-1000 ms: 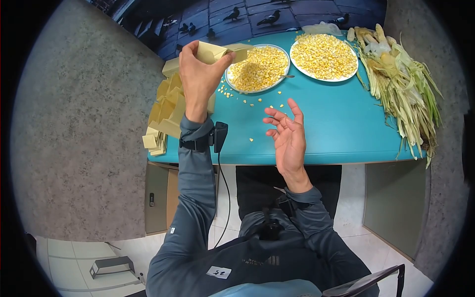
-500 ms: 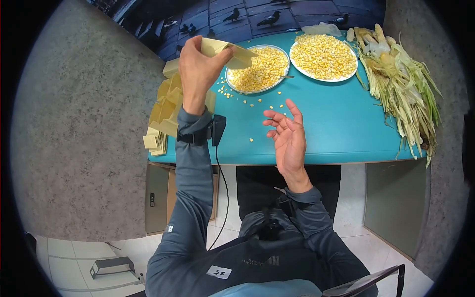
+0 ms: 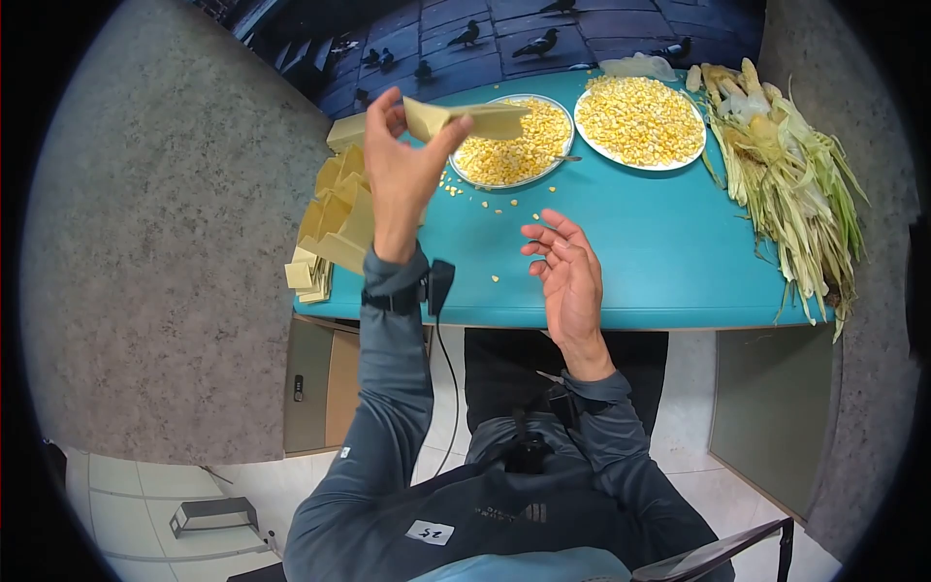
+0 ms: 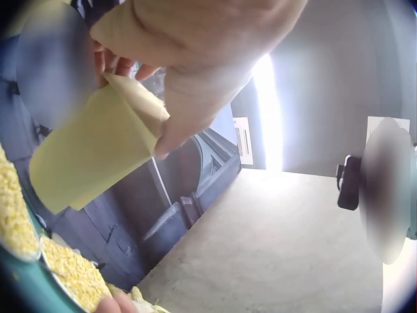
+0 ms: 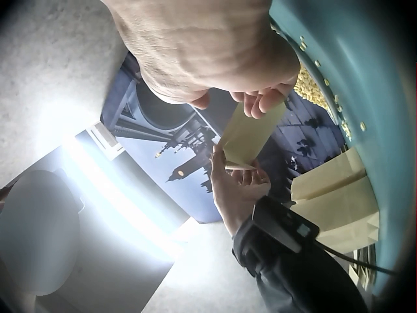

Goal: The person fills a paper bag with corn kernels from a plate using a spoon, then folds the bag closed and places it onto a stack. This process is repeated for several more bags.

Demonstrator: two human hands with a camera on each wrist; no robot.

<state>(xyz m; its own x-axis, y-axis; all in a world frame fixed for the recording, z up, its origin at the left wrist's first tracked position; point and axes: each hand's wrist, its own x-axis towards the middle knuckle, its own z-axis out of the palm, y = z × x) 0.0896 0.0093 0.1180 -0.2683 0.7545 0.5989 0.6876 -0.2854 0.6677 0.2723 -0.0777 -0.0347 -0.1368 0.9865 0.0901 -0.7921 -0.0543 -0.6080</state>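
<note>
The left hand (image 3: 402,175) pinches a pale yellow paper bag (image 3: 490,123) between thumb and fingers, holding it tilted sideways above the left plate of corn kernels (image 3: 514,160). In the left wrist view the bag (image 4: 98,147) hangs from the fingertips, its folded end by the thumb. The right hand (image 3: 570,296) is raised over the front part of the table, palm up, fingers loosely bent and holding nothing. It does not touch the bag. Whether the bag holds anything cannot be seen.
A second plate heaped with kernels (image 3: 640,121) stands at the right. Husks and cobs (image 3: 790,184) cover the table's right end. Other paper bags (image 3: 339,218) stand at the left beside a small flat stack (image 3: 308,276). Loose kernels lie near the left plate.
The bag has swung to the right and lies more nearly level over the left plate. The left hand has shifted slightly right and nearer the body. The right hand's fingers have drawn closer together.
</note>
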